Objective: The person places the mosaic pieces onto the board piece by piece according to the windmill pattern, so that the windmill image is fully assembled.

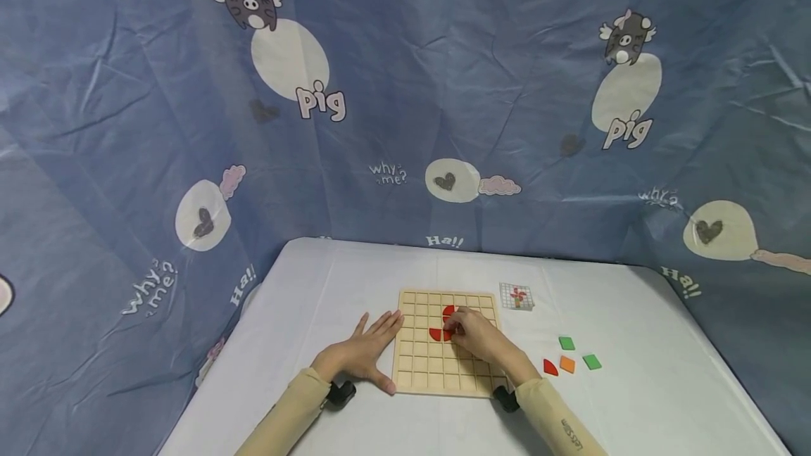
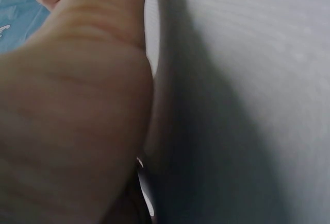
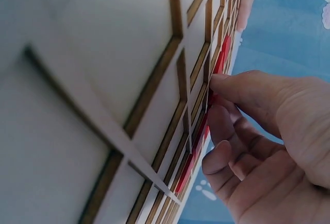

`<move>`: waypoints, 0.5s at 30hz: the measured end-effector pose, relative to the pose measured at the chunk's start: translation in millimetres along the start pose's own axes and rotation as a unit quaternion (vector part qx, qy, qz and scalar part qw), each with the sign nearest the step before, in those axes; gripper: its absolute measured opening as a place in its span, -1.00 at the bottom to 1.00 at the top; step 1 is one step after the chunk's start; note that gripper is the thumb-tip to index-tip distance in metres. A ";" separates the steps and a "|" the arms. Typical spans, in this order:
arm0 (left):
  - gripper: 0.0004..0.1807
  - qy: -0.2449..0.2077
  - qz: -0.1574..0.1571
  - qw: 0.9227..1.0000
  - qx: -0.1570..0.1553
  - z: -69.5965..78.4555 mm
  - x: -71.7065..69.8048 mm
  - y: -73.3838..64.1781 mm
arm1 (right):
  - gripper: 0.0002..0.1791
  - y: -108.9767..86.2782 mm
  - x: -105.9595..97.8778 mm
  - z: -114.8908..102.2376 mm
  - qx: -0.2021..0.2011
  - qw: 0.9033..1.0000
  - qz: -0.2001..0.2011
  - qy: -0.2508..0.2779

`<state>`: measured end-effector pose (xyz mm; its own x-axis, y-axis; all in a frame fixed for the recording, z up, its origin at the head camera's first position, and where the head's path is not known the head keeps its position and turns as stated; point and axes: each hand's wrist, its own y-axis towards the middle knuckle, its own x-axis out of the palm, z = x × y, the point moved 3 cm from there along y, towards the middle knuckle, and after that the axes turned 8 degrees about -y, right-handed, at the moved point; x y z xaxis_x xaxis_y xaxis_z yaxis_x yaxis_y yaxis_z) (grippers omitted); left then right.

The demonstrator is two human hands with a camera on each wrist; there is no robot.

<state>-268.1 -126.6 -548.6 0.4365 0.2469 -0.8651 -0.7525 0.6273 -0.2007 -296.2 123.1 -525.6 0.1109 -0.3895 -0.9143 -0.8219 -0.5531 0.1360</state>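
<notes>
Left hand [image 1: 370,354]: fingers spread and straight, laid along the left edge of the pale wooden grid board [image 1: 418,364], thumb by its near-left corner. Holding nothing.

Right hand [image 1: 478,335]: over the board, well apart from the left, fingers curled. Thumb and fingertips pinch a flat red quarter-circle piece [image 3: 213,99] at the grid, mostly hidden by the fingers.

More red quarter-circle pieces [image 1: 435,334] lie in grid cells around those fingertips; exact count blocked by the hand.

Board sits on the white table [image 1: 317,301]. Right of it, loose: one red quarter-circle [image 1: 550,367], one orange four-sided tile [image 1: 567,364], two green four-sided tiles [image 1: 567,343], all near each other. White gridded card with a red pinwheel print [image 1: 517,297] is just beside the board's far-right corner.

Blue printed curtain [image 1: 393,76] behind.
</notes>
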 end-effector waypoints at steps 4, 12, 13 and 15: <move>0.50 -0.004 0.002 1.000 0.000 -1.0 1.0 0.8 | -0.83 -0.9 1.2 -0.9 -0.003 1.000 0.008 -0.005; 0.51 -0.003 0.005 1.000 0.000 -2.3 2.6 2.4 | -0.83 -4.8 0.0 -1.5 0.005 1.000 0.013 -0.004; 0.51 -0.002 0.005 1.000 0.001 -2.3 2.7 2.4 | -0.84 -6.0 -0.4 -1.2 0.006 1.000 0.014 -0.002; 0.51 -0.002 0.006 1.000 0.002 -2.5 2.8 2.5 | -0.87 -9.4 -2.6 -0.5 0.014 1.000 0.017 0.004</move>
<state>-270.0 -126.2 -552.6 0.4300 0.2571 -0.8655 -0.7555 0.6273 -0.1891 -288.4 129.0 -524.3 0.0881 -0.4135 -0.9062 -0.8405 -0.5191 0.1552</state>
